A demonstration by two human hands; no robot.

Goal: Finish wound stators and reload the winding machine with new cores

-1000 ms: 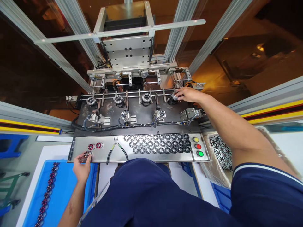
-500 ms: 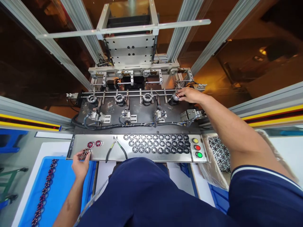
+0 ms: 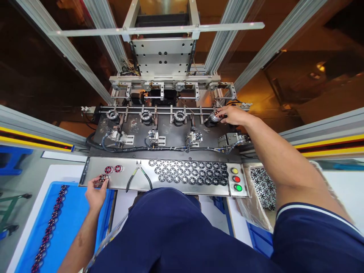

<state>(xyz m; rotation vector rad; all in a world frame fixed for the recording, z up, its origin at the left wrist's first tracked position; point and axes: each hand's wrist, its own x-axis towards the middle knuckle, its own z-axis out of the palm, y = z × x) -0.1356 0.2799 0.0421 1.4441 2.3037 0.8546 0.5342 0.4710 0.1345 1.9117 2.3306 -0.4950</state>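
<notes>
My right hand (image 3: 233, 115) reaches far into the machine, fingers closed on a round copper-wound part (image 3: 216, 117) sitting in the rightmost holder. Three other holders (image 3: 146, 116) along the rail stand to its left. My left hand (image 3: 96, 193) rests at the near left edge of the steel shelf (image 3: 125, 178), fingertips pinching a small wound stator (image 3: 102, 178). Two red wound stators (image 3: 113, 169) lie just beyond it. Rows of bare metal stator cores (image 3: 189, 172) cover the middle of the shelf.
Cutting pliers (image 3: 135, 177) lie on the shelf between the stators and the cores. Yellow, red and green buttons (image 3: 236, 179) sit at the shelf's right end. A blue tray (image 3: 71, 216) holds a line of wound stators at lower left. A bag of cores (image 3: 263, 185) lies to the right.
Both hands stay on their parts. The view has shifted slightly, and my right hand has settled a little further onto the rightmost holder.
</notes>
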